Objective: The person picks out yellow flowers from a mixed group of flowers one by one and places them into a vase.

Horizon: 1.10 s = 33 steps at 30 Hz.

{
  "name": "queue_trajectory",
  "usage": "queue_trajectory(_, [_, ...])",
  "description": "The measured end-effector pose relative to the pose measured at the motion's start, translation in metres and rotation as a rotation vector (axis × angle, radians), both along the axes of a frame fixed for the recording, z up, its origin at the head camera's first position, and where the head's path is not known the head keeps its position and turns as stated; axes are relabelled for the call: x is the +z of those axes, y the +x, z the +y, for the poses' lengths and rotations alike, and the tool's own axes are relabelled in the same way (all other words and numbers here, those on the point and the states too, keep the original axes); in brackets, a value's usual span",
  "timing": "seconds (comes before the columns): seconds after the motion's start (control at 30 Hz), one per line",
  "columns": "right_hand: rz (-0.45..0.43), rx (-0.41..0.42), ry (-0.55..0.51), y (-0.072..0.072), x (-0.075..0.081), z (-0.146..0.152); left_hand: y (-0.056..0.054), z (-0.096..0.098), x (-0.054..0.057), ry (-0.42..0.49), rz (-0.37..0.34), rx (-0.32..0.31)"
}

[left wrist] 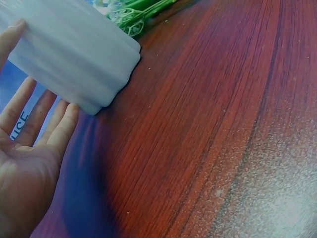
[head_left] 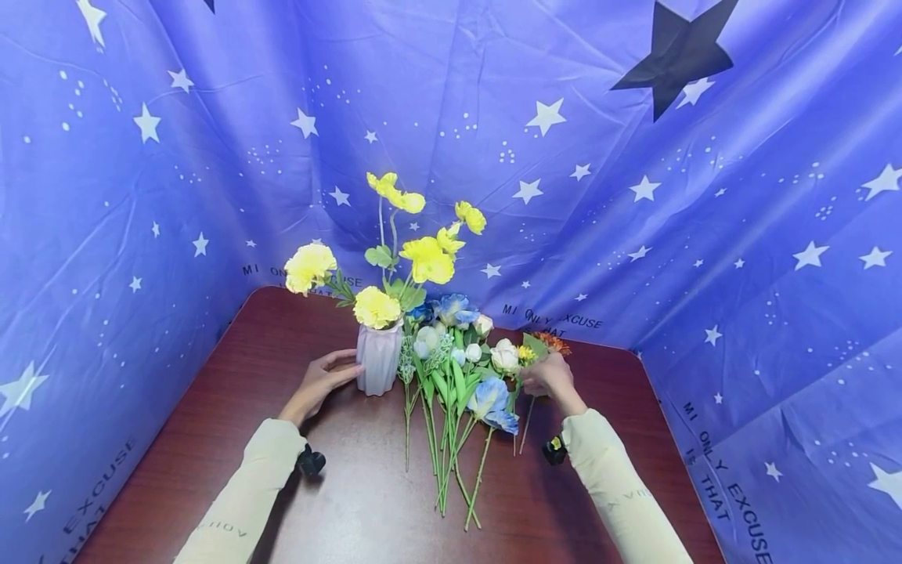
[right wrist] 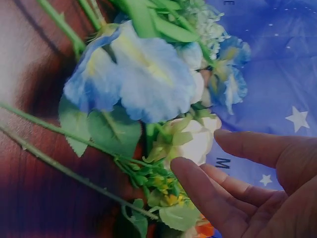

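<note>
A pale lilac fluted vase (head_left: 379,360) stands upright with yellow flowers (head_left: 431,260) in it. My left hand (head_left: 330,380) is at its left side; in the left wrist view the thumb (left wrist: 12,37) and fairly straight fingertips touch the vase wall (left wrist: 74,54). Over the right end of a pile of loose flowers is my right hand (head_left: 550,376). The right wrist view shows its fingers (right wrist: 252,148) apart beside a white rose (right wrist: 193,144), with nothing gripped. Near that hand lie a blue flower (right wrist: 148,74) and an orange flower (head_left: 553,342), partly hidden.
Several green stems (head_left: 440,462) point toward the front of the dark red wooden table (head_left: 366,501). More blue blooms (head_left: 454,309) lie at the back of the pile. A blue star-patterned cloth (head_left: 465,117) surrounds the table's back and sides.
</note>
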State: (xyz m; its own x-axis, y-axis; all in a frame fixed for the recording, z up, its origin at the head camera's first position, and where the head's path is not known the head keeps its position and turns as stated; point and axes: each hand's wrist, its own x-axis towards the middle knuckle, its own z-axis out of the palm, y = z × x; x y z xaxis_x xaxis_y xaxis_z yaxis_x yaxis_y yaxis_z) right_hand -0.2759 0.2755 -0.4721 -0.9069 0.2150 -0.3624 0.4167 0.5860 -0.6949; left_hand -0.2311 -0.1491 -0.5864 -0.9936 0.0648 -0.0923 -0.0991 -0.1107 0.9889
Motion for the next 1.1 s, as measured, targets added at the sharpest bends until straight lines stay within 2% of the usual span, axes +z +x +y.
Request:
queue_trajectory(0.3, [-0.051,0.041,0.080,-0.004,-0.017,-0.001,0.000,0.001,0.000,0.002,-0.007,0.001])
queue_trajectory(0.47, [-0.052,0.021,0.099,-0.004,-0.024,-0.003,0.000,0.002,0.000,-0.003,-0.013,0.009])
queue_trajectory(0.7, [-0.068,-0.007,0.179,-0.004,-0.031,-0.006,0.001,0.002,0.001,-0.002,-0.009,0.011])
queue_trajectory(0.87, [-0.086,-0.039,0.164,-0.005,-0.035,-0.006,0.001,0.002,0.001,0.002,-0.006,0.003])
queue_trajectory(1.1, [-0.082,-0.010,0.179,-0.010,-0.046,-0.004,0.000,0.001,0.000,0.002,-0.006,0.004])
